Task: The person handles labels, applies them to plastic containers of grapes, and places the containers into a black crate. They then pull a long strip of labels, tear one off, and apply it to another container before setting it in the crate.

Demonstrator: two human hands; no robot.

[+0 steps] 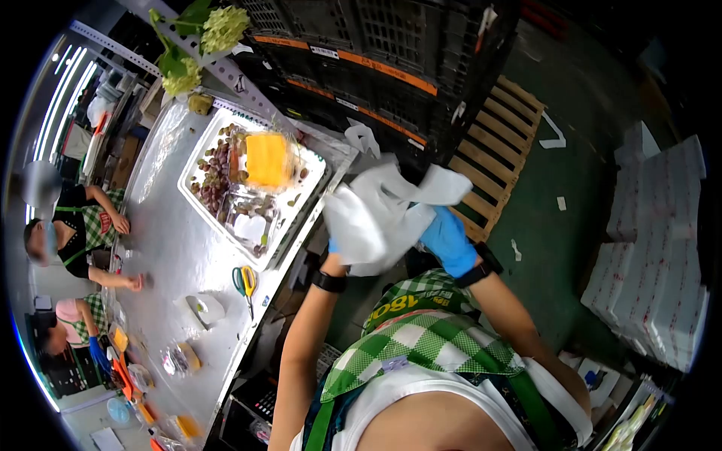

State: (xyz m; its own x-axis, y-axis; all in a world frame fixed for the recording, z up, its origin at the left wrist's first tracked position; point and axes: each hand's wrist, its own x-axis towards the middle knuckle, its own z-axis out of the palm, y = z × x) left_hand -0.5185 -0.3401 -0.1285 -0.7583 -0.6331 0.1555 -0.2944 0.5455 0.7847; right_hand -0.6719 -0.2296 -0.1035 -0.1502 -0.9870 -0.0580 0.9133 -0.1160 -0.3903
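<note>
Both hands are raised in front of the chest, well right of the desk, working a white cloth. The right hand, in a blue glove, is closed on the cloth's right side, and the left hand is mostly hidden beneath the cloth, so I cannot tell its grip. Best to keep the cloth taut between both hands, clear of the tray and scissors.

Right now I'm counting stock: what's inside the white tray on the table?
The white tray holds loose dark grapes and clear boxes, one yellow-labelled box on top. Whatever lies beneath the boxes is covered.
</note>
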